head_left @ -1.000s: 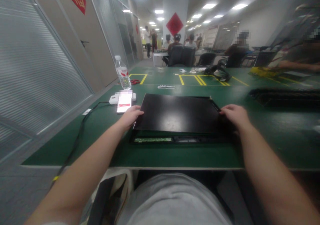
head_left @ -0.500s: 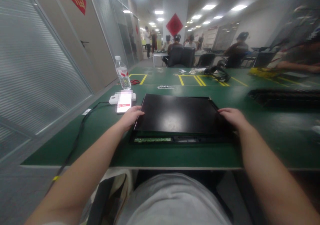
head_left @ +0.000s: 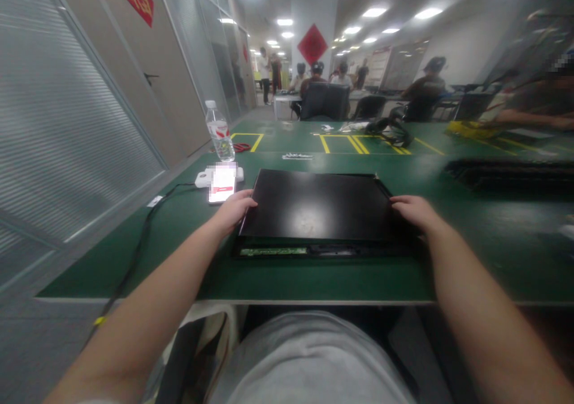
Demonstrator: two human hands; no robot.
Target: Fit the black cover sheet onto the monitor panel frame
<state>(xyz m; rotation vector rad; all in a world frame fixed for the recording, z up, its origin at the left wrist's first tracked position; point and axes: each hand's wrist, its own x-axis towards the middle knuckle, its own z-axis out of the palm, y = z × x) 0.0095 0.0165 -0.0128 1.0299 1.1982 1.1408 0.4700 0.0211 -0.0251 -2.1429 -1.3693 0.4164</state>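
Observation:
A flat, glossy black screen panel (head_left: 320,207) lies slightly skewed over a dark frame in front of me. Along the near side, a strip of green circuit board (head_left: 273,251) shows in the black frame (head_left: 350,251). My left hand (head_left: 236,208) grips the panel's left edge, thumb on top and the other fingers partly hidden beneath. At the right edge, my right hand (head_left: 415,211) is closed with the thumb on top; its lower fingers are mostly hidden. Whether the right fingers also touch the frame I cannot tell.
Left of the panel lie a lit phone (head_left: 222,183) and a white power strip (head_left: 202,178) with a black cable (head_left: 146,230). A water bottle (head_left: 219,132) and red scissors (head_left: 242,147) stand farther back. Dark parts (head_left: 511,176) lie right, near a seated person (head_left: 538,102).
Both hands and the panel look practically the same as before. The person at the far right has shifted slightly.

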